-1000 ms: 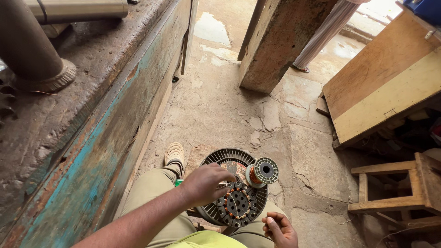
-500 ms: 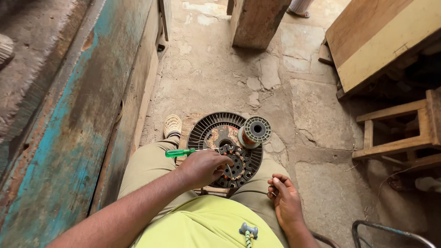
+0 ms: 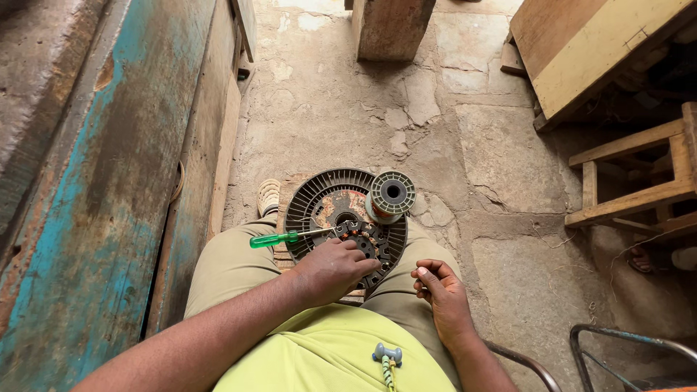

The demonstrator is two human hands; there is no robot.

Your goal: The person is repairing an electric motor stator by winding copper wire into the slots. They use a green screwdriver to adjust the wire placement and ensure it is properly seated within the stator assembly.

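Hands rest low in the view, over the person's lap. The left hand (image 3: 335,267) lies on a round metal motor part (image 3: 363,247) with many small slots, and its fingers are bent down on that part, close together. The motor part sits between the knees, on top of a bigger round grey fan cover (image 3: 319,199) with thin ribs. A screwdriver (image 3: 287,237) with a green handle lies on the left thigh, and its thin metal tip points at the motor part, just beside the left hand. A grey spool (image 3: 392,194) of reddish wire stands on the far edge of the fan cover. The right hand (image 3: 444,297) rests on the right thigh, near the motor part but not touching it. Its fingers are curled and pressed together, and I cannot tell if they pinch anything. The stone floor (image 3: 465,152) is cracked. A wooden stool (image 3: 639,181) stands to the right, well apart from the hands.
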